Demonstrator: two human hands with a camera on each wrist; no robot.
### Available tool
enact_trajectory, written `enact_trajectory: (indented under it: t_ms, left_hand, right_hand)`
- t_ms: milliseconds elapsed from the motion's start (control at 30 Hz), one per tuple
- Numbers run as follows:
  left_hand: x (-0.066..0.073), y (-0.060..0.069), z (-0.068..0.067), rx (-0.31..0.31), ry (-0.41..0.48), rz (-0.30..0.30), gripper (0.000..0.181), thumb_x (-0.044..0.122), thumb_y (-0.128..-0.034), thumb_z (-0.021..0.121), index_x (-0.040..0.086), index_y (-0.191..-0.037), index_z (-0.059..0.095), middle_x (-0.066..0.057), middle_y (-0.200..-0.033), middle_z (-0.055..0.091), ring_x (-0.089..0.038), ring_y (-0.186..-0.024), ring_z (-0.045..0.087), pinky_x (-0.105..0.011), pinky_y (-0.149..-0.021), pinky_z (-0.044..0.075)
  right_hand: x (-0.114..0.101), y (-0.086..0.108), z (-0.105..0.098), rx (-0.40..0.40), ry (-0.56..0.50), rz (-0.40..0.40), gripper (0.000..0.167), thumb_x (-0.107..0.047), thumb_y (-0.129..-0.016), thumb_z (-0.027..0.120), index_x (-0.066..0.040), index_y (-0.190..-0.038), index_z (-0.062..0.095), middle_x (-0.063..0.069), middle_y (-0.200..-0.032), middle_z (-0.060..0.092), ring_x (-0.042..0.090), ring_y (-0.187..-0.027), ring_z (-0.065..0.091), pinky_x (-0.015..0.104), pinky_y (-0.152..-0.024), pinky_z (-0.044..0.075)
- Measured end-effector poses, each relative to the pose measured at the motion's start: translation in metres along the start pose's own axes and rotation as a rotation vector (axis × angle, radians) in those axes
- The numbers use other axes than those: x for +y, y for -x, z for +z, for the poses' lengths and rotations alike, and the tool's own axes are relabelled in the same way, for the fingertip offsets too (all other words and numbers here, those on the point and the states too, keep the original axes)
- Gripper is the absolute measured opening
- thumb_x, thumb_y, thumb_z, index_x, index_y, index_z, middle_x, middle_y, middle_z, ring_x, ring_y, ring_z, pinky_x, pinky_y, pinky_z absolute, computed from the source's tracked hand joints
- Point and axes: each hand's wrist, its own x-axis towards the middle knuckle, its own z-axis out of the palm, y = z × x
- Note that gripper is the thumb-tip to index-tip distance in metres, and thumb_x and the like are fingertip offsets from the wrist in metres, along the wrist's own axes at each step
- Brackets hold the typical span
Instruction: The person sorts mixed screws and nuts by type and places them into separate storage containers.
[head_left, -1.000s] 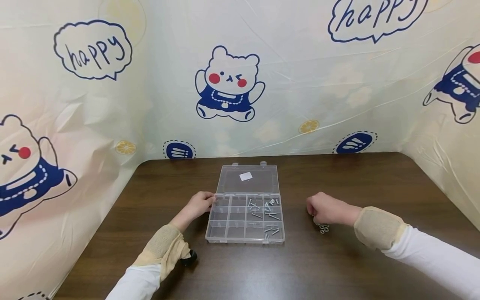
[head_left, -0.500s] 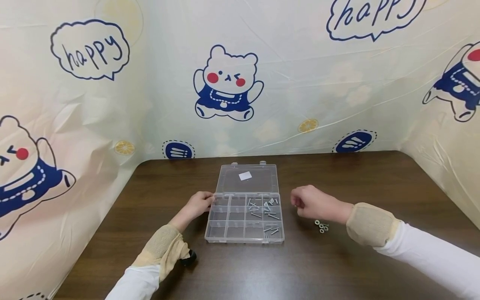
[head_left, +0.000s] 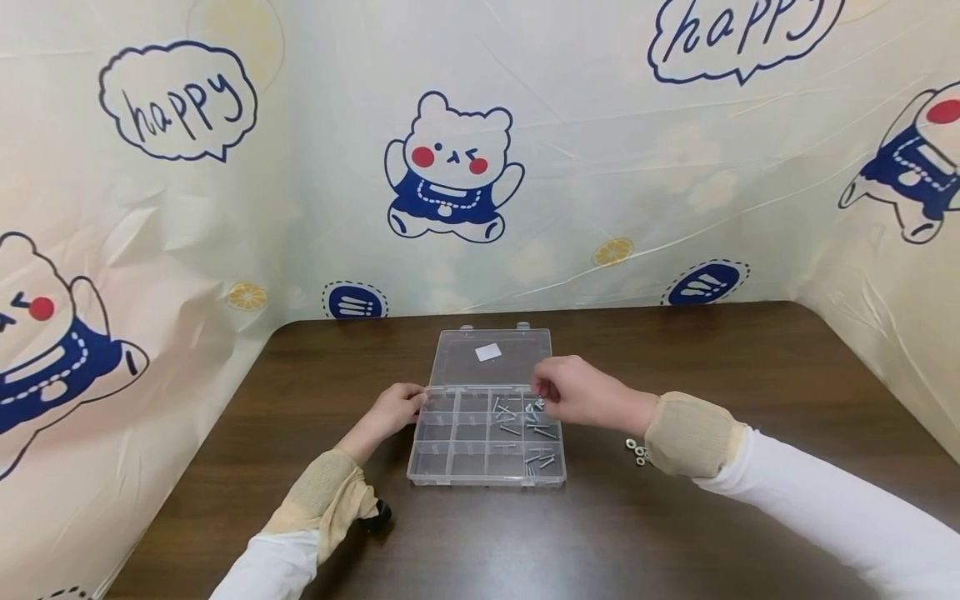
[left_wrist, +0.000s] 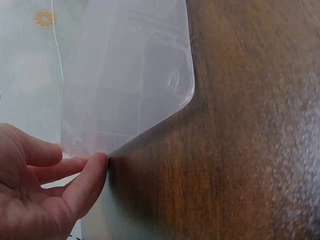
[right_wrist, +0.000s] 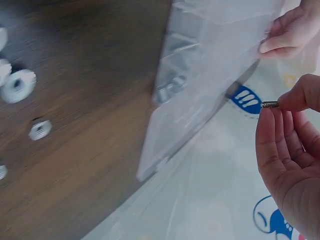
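A clear plastic compartment box (head_left: pixel 468 460) lies with its lid open on the table. My left hand (head_left: pixel 395 408) holds its back left corner, the thumb and fingertips at the edge in the left wrist view. Over the back right compartment is my right hand (head_left: pixel 588 392). In the right wrist view it pinches a small threaded screw (right_wrist: pixel 270 104) between thumb and fingertips; its other end is hidden by the thumb. Loose screws (head_left: pixel 511 431) lie in several right-hand compartments. Beside my right wrist on the table sit several hex nuts (head_left: pixel 640 451), partly hidden by the cuff.
The open lid (head_left: pixel 517 354) lies flat behind the box, with a small white label (head_left: pixel 488 352) on it. A dark object (head_left: pixel 377 517) sits under my left wrist. A printed curtain (head_left: pixel 570 208) stands around the brown table (head_left: pixel 480 542).
My right hand has lifted off the nuts and moved left to the back right compartment, carrying the screw. The left hand has stayed at the box corner.
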Motion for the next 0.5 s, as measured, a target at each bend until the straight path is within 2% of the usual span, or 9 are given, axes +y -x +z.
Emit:
enact_trajectory:
  t_ms: [233, 500]
  left_hand:
    - [0.000, 0.001, 0.001, 0.007, 0.005, -0.006, 0.032, 0.003, -0.0941, 0.041, -0.018, -0.117, 0.049, -0.030, -0.112, 0.055, -0.036, -0.103, 0.056, -0.038, -0.081, 0.053]
    - [0.000, 0.001, 0.000, 0.008, 0.001, 0.004, 0.031, 0.002, -0.0937, 0.040, -0.019, -0.115, 0.049, -0.030, -0.110, 0.056, -0.036, -0.102, 0.056, -0.038, -0.080, 0.054]
  right_hand:
    - [-0.009, -0.015, 0.011, 0.019, -0.013, -0.072, 0.013, 0.006, -0.068, 0.057, -0.006, -0.074, 0.058, -0.003, -0.068, 0.051, 0.006, -0.061, 0.045, 0.015, -0.052, 0.043]
    - [-0.013, -0.025, 0.022, 0.004, -0.036, -0.087, 0.014, 0.005, -0.067, 0.056, -0.006, -0.075, 0.058, -0.001, -0.069, 0.052, 0.006, -0.063, 0.046, 0.015, -0.053, 0.042]
